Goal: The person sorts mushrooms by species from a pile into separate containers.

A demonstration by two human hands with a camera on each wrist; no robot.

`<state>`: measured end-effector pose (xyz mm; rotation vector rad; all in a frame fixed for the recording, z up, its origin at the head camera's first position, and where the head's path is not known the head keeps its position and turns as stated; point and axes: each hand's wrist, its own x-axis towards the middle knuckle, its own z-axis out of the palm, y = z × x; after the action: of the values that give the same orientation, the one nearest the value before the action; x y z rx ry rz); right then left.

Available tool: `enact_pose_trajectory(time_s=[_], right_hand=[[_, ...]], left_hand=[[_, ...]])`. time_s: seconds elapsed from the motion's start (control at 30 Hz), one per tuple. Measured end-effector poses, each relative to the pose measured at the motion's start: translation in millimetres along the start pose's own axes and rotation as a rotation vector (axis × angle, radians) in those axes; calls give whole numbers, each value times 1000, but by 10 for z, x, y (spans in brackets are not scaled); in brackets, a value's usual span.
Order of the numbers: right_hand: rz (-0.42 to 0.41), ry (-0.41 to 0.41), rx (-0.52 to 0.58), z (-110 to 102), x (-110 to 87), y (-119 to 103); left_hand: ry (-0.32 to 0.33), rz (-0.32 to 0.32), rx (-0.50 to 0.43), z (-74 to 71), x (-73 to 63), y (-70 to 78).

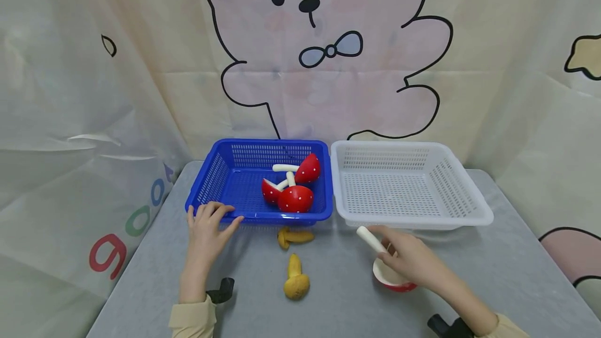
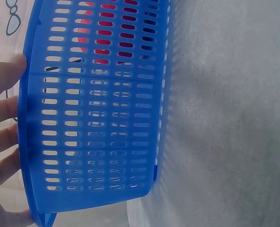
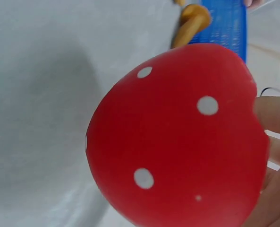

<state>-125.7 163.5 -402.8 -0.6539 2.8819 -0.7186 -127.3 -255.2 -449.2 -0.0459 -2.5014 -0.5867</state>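
Note:
My right hand (image 1: 410,255) grips a red toy mushroom with white dots (image 3: 177,142) by its white stem (image 1: 371,239). Its cap hangs low over the table, pale underside partly behind the fingers. In the right wrist view the cap covers much of the hand. My left hand (image 1: 206,231) rests its fingertips along the front left rim of the blue basket (image 2: 95,137). Inside that basket lie several red spotted mushrooms (image 1: 296,200), heaped toward the right side.
Right beside the blue basket stands a white basket (image 1: 413,220) with nothing in it. Two yellow-brown toy mushrooms lie on the grey table: one (image 1: 297,236) close to the blue basket's front, another (image 1: 296,280) nearer me. A printed curtain (image 1: 319,103) hangs behind.

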Motion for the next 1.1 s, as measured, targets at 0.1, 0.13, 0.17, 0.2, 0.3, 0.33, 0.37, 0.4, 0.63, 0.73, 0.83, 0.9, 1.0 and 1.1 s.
enact_pose_trajectory(time_s=[0.1,0.13,0.17,0.2,0.3,0.33,0.37,0.4,0.63,0.73,0.83,0.9,1.0,1.1], right_hand=[[-8,-7,27,-47,18,-114],[-11,-8,37,-61,25,-150],[-13,-9,43,-74,33,-185],[-16,-5,49,-88,42,-219],[-24,7,69,-138,80,-317],[-27,11,76,-156,96,-346],[-29,14,85,-178,114,-375],[-29,15,95,-198,134,-405],[-43,23,122,-308,288,-600],[-40,19,133,-339,366,-685],[-45,21,151,-360,439,-770],[-55,26,159,-367,489,-822],[-78,36,170,-379,562,-898],[-96,41,194,-400,636,-980]], left_hand=[[7,3,1,-3,-1,-4],[9,4,2,-3,-2,-6],[11,6,4,-5,-2,-6],[13,8,6,-6,-2,-6],[17,14,9,-7,-1,-7],[16,13,10,-5,0,-8],[16,13,10,-4,2,-8],[15,13,10,-4,3,-7],[5,4,7,-8,6,-9],[4,3,8,-11,8,-10],[5,5,14,-13,8,-11],[8,6,18,-17,9,-6],[10,8,19,-18,5,0],[11,11,16,-21,1,14]])
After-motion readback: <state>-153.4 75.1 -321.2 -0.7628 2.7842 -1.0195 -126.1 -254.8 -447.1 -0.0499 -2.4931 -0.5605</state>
